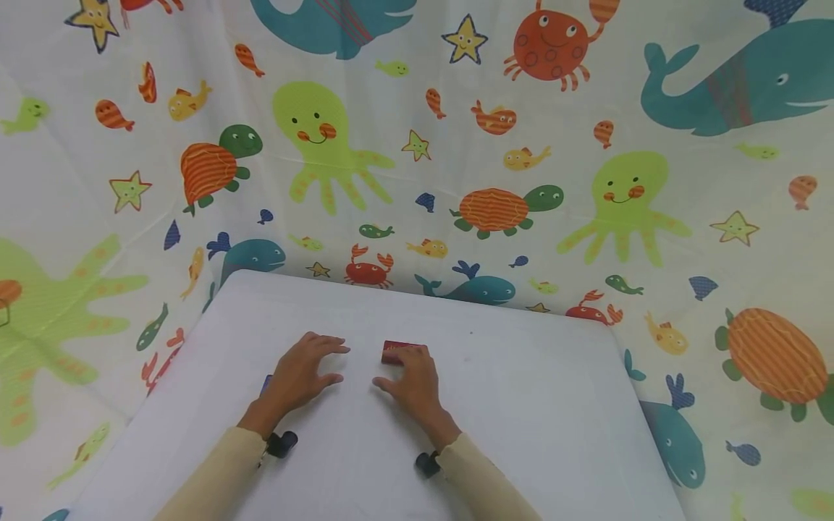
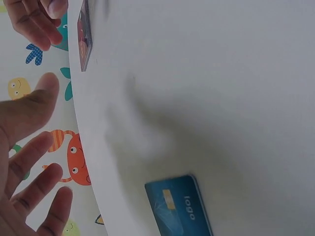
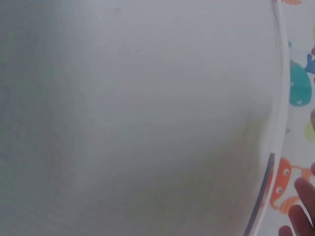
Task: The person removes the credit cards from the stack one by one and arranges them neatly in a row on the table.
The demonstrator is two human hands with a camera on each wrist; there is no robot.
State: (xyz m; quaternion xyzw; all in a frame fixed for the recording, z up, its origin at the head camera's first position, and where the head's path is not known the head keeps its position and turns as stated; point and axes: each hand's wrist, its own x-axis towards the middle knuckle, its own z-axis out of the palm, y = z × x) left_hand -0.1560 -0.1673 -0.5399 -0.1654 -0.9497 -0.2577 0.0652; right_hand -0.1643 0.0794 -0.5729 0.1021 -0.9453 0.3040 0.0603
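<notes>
Dark-red rectangular card pack (image 1: 399, 344), long axis roughly along the far edge of the white counter (image 1: 534, 405); right hand (image 1: 418, 382) nearer, just above, grip apart.

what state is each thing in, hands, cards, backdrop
Left hand: open, fingers apart, holding nothing
Right hand: open, holding nothing, by the red stack
Red stack: lying flat on the table
Blue card: lying flat, "logo" side up
Backdrop: hanging, creased in places
</notes>
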